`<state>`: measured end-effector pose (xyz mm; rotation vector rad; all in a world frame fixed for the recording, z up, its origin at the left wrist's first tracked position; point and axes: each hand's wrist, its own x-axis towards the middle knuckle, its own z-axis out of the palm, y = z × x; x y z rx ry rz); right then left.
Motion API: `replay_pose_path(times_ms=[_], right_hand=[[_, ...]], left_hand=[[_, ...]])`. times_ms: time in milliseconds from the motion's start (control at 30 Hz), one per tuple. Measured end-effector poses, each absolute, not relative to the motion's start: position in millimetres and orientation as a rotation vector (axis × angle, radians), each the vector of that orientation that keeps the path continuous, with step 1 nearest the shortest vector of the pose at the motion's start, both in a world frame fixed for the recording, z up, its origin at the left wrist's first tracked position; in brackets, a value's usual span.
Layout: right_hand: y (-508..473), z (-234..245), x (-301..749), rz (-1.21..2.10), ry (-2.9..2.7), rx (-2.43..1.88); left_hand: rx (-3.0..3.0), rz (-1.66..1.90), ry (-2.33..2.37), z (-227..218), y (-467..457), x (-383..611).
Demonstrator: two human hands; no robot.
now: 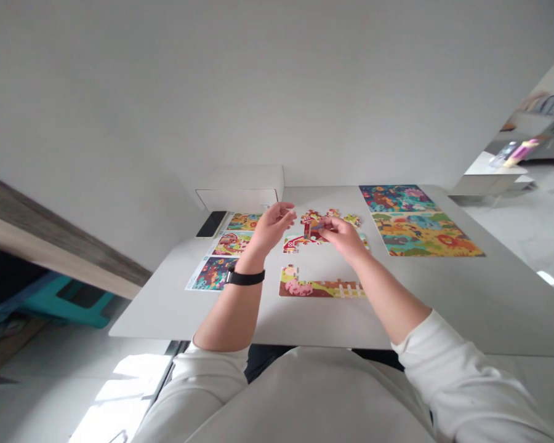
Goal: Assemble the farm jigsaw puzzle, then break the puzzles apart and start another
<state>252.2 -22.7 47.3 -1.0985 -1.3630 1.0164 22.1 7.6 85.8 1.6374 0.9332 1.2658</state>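
My right hand (342, 236) pinches a red jigsaw puzzle piece (308, 226) above the middle of the table. My left hand (273, 226) is raised to the left of that piece, fingers curved and apart, with nothing visible in it. Beneath the hands lies a partly joined farm puzzle: a lower strip (311, 289) with a pink pig and a white fence, and an upper section (293, 244) with a red barn, partly hidden by my right hand. Several loose puzzle pieces (352, 219) lie beyond my right hand.
At the right lie two joined puzzles, one dark blue (397, 198) and one yellow with animals (427, 235). A picture sheet (228, 244) is on the left, partly behind my left arm, beside a black phone (212, 224). A white box (240, 181) stands against the wall.
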Motion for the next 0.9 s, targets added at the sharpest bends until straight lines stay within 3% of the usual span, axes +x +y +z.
replay_pose_path(times_ms=[300, 900], right_hand=[[-42, 9, 246, 1.027, -1.271, -1.167], [-49, 3, 244, 0.901, -1.411, -1.172]], left_hand=[[1.610, 0.988, 1.006, 14, -12, 34], [1.582, 0.990, 1.046, 13, -17, 35]])
